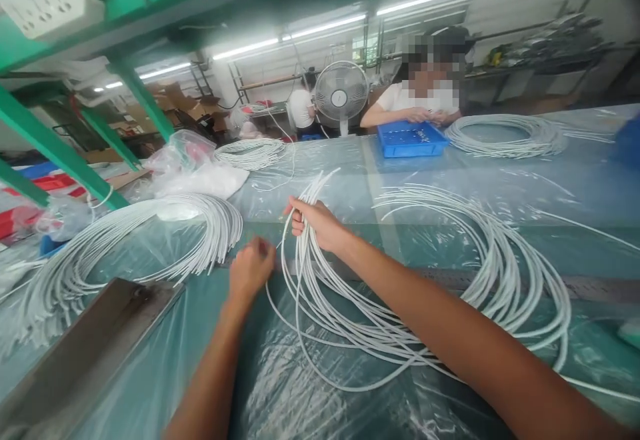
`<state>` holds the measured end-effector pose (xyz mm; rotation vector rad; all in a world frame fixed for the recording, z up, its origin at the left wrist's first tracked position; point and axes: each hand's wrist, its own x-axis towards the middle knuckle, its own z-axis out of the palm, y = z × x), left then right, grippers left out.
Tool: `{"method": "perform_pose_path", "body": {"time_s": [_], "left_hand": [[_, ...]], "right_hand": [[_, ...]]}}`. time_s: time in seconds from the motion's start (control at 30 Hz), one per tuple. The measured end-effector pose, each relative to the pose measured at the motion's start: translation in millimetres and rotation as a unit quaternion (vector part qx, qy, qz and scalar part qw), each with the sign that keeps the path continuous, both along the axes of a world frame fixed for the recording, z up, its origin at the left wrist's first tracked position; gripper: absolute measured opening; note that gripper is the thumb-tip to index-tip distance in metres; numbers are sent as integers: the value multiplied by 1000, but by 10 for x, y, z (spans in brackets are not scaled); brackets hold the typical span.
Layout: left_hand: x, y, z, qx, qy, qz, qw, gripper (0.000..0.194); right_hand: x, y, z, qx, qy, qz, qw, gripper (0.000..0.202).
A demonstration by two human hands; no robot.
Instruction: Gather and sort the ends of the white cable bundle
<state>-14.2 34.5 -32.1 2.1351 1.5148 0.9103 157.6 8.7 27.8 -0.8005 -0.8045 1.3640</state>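
Worktop (pixel 187 337): plastic-covered, beneath my forearms. On it, the white cable coil (pixel 500 267) lies before me, its left part raised into my grip; a second coil (pixel 223 227) lies left of it. My right hand (pixel 314 221) is closed around the gathered strands, just below their ends (pixel 316 185). My left hand (pixel 251 268) is curled nearby; I cannot tell whether it pinches a strand. Step, as judged: gathering strands. Next move: maintain right grip; guide stray loops inward.
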Motion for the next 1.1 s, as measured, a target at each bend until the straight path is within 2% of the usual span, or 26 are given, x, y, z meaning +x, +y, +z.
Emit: {"method": "perform_pose_path", "body": {"time_s": [0.1, 0.17, 0.23, 0.3, 0.37, 0.47, 0.53, 0.7, 0.8, 0.93, 1.0, 1.1], "left_hand": [[-73, 63, -77, -32, 93, -22, 995, 14], [-74, 85, -100, -41, 101, -40, 993, 10], [-48, 106, -96, -44, 69, -47, 996, 12], [3, 120, -64, -52, -3, -36, 998, 11], [81, 106, -3, -73, -114, -28, 990, 12], [241, -6, 127, -102, -303, -25, 947, 34], [347, -131, 222, -110, -393, -19, 913, 40], [510, -378, 387, -120, -492, -18, 862, 34], [545, -426, 412, -117, -534, -44, 836, 31], [540, -456, 425, -149, -563, -118, 804, 30], [524, -462, 427, -176, -539, -156, 809, 32], [496, -452, 416, -199, -466, -191, 840, 44]], "right_hand": [[75, 13, 13, -14, -10, 3, 1000, 38], [97, 0, 21, -17, -25, 6, 1000, 41], [100, -12, 27, -17, -43, 1, 999, 44], [90, -11, 25, -13, -54, -13, 998, 47], [73, 4, 13, -7, -60, -31, 998, 48], [28, 24, -20, 1, -77, -36, 996, 48], [-20, 17, -42, 11, -97, -19, 995, 48], [-166, -96, -46, 46, -138, -3, 989, 50], [-188, -196, 17, 48, -168, -3, 985, 45], [-109, -271, 130, 47, -210, 3, 977, 41], [-66, -273, 162, 33, -222, -3, 974, 42], [-45, -283, 185, 10, -245, -15, 969, 43]]}}
